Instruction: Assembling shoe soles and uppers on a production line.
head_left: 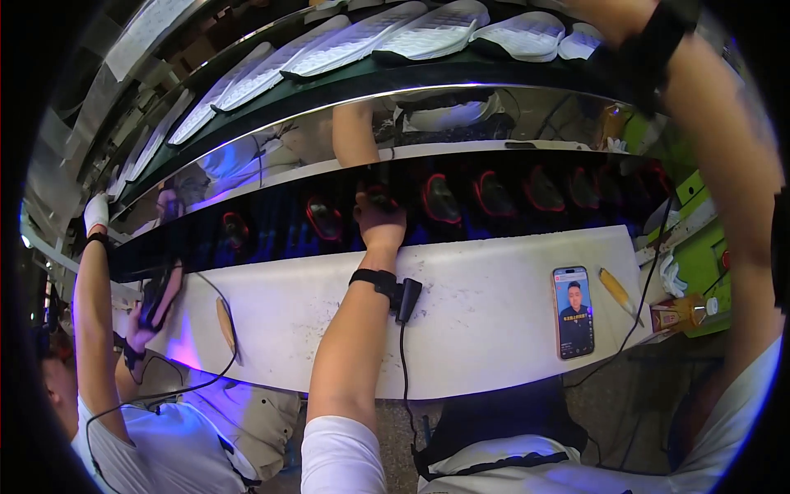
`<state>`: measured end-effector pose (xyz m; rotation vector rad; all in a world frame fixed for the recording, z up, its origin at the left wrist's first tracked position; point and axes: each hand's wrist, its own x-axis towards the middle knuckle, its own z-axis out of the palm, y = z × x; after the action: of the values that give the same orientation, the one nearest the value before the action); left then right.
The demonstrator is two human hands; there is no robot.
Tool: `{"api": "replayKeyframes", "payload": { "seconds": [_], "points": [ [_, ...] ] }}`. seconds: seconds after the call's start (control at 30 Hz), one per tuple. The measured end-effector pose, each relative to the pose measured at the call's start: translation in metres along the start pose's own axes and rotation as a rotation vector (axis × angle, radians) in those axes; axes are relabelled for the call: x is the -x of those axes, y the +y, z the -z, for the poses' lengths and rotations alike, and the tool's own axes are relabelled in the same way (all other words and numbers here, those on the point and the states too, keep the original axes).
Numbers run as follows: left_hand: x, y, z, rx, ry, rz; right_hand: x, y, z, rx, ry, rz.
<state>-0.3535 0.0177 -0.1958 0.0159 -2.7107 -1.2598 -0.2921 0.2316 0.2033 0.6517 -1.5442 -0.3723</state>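
Observation:
My left hand [380,222] reaches over the dark lower conveyor, its fingers curled round a dark, shoe-shaped piece [382,198] with a reddish edge. The fingertips are lost in the shadow. A black strap with a cable rings that wrist. My right hand [613,18] is raised at the upper right, near the white shoe soles [518,37] on the upper green belt. The top edge cuts it off, so its fingers do not show clearly. Similar dark pieces with red-lit rims, such as one shoe piece [442,199], stand in a row on the lower conveyor.
On the white worktop [477,313] lie a phone [573,313] and a yellow-handled tool [615,288]. A bottle [683,314] is at the right edge. At the left, a co-worker's gloved hand [96,216] touches the upper belt; their other hand holds a dark shoe piece [160,296]. Cables [403,354] hang nearby.

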Motion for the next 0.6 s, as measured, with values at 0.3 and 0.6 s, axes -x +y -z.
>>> {"api": "replayKeyframes", "payload": {
  "seconds": [0.3,0.6],
  "points": [
    [0.065,0.029,0.113,1.234,-0.401,0.074,0.0,-0.144,-0.064,-0.608,-0.748,-0.581],
    [0.135,-0.022,0.126,0.149,-0.315,-0.436,0.014,-0.151,-0.043,-0.443,0.152,-0.609]
  ]
}}
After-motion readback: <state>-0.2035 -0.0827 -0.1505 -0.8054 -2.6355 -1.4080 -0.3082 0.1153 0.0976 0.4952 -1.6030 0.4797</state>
